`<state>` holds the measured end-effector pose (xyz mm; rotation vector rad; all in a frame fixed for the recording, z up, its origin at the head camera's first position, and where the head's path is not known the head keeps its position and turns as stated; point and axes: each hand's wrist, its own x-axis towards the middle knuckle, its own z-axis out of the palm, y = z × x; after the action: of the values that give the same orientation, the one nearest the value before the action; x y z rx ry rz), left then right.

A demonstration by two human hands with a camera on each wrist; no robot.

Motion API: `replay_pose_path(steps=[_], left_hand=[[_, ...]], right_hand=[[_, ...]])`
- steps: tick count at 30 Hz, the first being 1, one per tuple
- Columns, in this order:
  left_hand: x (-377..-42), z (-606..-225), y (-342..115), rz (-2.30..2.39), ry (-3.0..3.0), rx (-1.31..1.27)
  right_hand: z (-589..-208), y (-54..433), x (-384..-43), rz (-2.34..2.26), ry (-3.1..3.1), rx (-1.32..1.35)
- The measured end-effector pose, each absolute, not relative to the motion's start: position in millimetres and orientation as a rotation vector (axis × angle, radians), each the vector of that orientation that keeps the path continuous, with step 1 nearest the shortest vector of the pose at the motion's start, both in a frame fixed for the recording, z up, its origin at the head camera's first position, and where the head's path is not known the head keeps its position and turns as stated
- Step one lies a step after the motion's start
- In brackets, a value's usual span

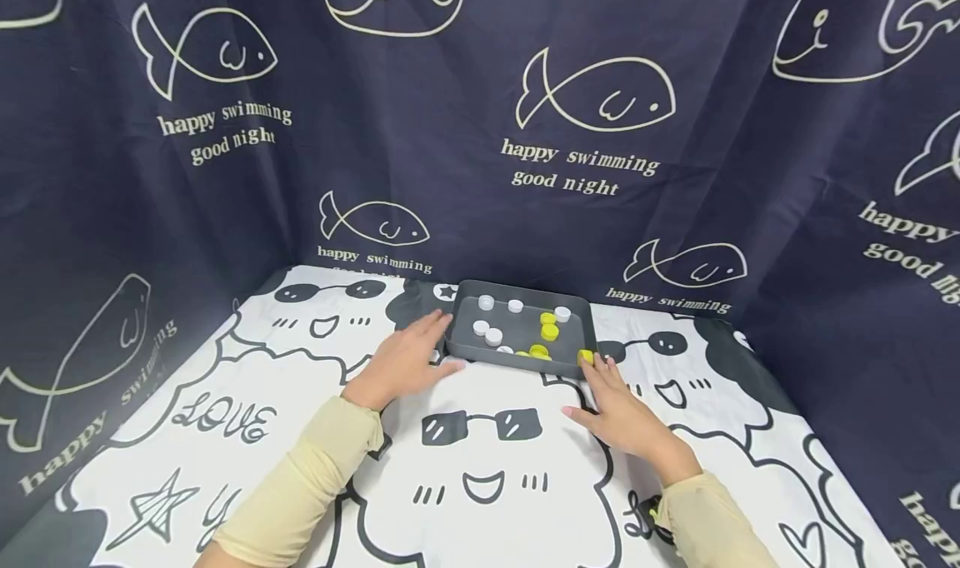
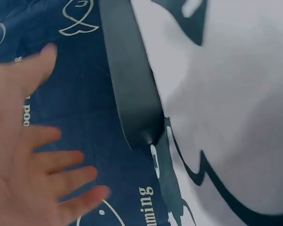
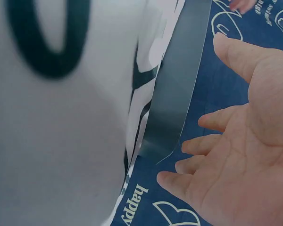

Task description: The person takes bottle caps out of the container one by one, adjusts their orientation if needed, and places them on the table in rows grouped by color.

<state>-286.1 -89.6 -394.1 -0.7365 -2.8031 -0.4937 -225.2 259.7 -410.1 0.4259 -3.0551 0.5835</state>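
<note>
A dark grey rectangular tray sits toward the back of the table. Several white round caps lie mostly in its left part, and several yellow caps lie mostly in its right part. At the left end of the tray is my left hand, fingers extended and thumb spread toward the front wall. My right hand is at the front right corner, its straight fingertips right by a yellow cap. Both wrist views show spread fingers beside the tray's outer wall, with nothing gripped.
A white tablecloth with black cartoon drawings covers the table. Behind and on both sides hangs a dark blue curtain printed with fish and lettering, close behind the tray. Beige sleeves cover both forearms.
</note>
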Motion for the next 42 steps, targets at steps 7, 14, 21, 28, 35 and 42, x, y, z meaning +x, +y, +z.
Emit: replay_pose_path(steps=[7, 14, 21, 28, 35, 42], left_hand=[[-298, -380, -89, -0.744, -2.524, -0.589], [-321, -394, -77, -0.878, -2.563, -0.493], [-335, -417, -69, -0.839, -2.638, -0.547], [-337, -422, -64, -0.775, -2.655, -0.591], [-340, -423, -66, -0.778, -2.681, -0.620], [-342, -422, -70, -0.804, -2.722, -0.642]], right_hand=[[-409, 256, -227, 0.568, -3.049, 0.427], [-408, 255, -227, 0.563, -2.975, 0.414], [-407, 253, -228, 0.591, -2.962, 0.399], [-408, 255, -228, 0.603, -2.964, 0.409], [-409, 256, -228, 0.631, -2.983, 0.391], [-408, 258, -232, 0.624, -2.942, 0.388]])
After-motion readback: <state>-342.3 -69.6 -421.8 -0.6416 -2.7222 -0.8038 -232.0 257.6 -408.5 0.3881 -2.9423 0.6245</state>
